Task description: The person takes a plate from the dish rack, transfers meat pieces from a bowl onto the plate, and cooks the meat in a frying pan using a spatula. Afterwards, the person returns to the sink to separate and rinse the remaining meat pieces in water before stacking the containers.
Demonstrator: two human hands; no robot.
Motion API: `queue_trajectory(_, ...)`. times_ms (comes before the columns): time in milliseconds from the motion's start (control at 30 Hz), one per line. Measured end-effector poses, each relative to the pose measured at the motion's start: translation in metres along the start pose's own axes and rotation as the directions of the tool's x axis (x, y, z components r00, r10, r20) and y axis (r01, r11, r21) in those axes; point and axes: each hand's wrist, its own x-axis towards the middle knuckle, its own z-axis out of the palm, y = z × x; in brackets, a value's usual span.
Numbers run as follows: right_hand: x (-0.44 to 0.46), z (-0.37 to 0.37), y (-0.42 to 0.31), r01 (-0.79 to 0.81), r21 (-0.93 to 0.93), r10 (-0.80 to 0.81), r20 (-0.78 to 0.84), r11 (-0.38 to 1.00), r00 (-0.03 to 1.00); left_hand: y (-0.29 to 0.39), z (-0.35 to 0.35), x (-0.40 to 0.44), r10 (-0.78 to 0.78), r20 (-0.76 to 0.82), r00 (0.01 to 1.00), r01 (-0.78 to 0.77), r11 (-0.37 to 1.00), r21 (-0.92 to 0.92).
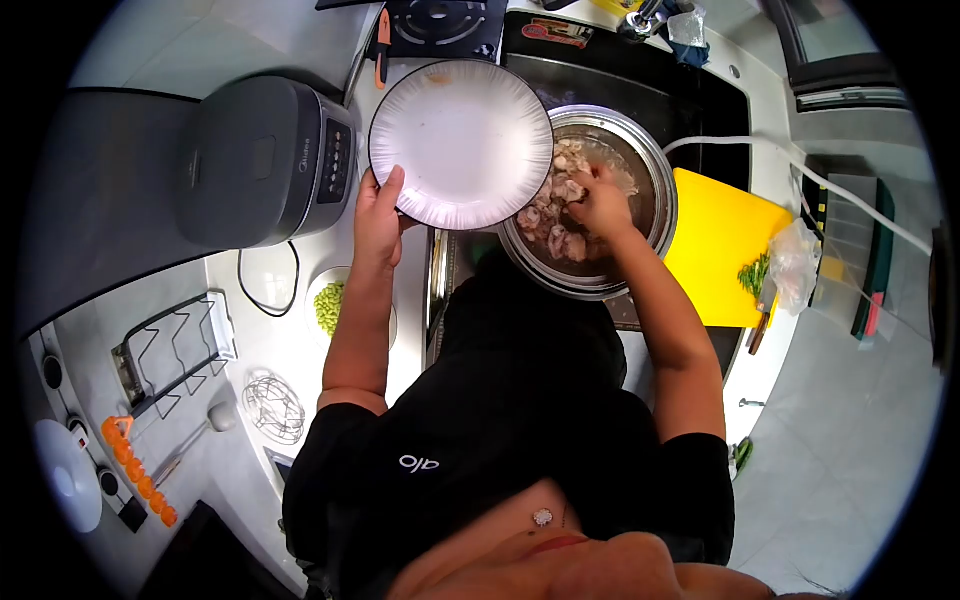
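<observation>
My left hand (pixel 381 213) grips the lower left rim of a round white plate (pixel 460 150) with a dark edge, thumb on top. The plate is bare apart from a small brownish smear near its far rim, and it partly overlaps the metal pot beside it. Inside that wide pot (pixel 660 185), cloudy water holds many pale chunks of meat (pixel 567 243). My right hand (pixel 603 207) reaches into the pot from the near right, its fingers closed around some meat pieces at the water's surface.
A grey rice cooker (pixel 255 160) stands at the left. A bowl of green beans (pixel 328 308) sits near my left forearm. On the right lie a yellow cutting board (pixel 715 245), chopped greens (pixel 755 274), a knife (pixel 762 318) and a plastic bag (pixel 794 265). An orange-handled knife (pixel 383 45) lies near the stove (pixel 440 25).
</observation>
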Motion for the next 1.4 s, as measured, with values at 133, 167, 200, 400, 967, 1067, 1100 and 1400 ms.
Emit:
queue_trajectory(133,-0.011,-0.01,0.018,0.009,0.13,0.003,-0.097,0.991,0.995,0.0,-0.001,0.009,0.02,0.024,1.0,-0.021,0.999,0.031)
queue_trajectory(167,-0.014,-0.011,0.02,0.008,0.166,0.011,-0.116,0.986,0.993,0.0,-0.002,0.011,0.024,0.031,0.999,-0.025,0.999,0.046)
queue_trajectory(200,-0.019,-0.019,0.014,-0.003,0.162,0.027,-0.146,0.987,0.989,0.001,-0.001,0.013,0.029,0.041,0.999,-0.032,0.998,0.06)
queue_trajectory(400,-0.023,-0.024,0.025,0.037,0.312,0.029,-0.203,0.95,0.979,0.005,0.003,0.02,0.023,0.116,0.993,-0.039,0.99,0.137)
queue_trajectory(967,-0.025,-0.051,0.0,0.041,0.284,0.037,-0.263,0.958,0.964,-0.007,0.016,0.024,0.194,0.189,0.963,-0.224,0.962,0.153)
queue_trajectory(1067,-0.029,-0.053,0.002,0.048,0.289,0.034,-0.272,0.956,0.962,-0.008,0.024,0.018,0.573,0.295,0.765,-0.628,0.559,0.542)
queue_trajectory(1100,-0.028,-0.052,0.003,0.049,0.268,0.029,-0.283,0.962,0.959,-0.007,0.029,0.014,0.597,0.297,0.746,-0.646,0.538,0.542)
queue_trajectory(1400,-0.031,-0.065,0.0,0.056,0.202,0.024,-0.371,0.978,0.928,-0.002,0.071,-0.007,0.644,0.335,0.688,-0.667,0.38,0.64)
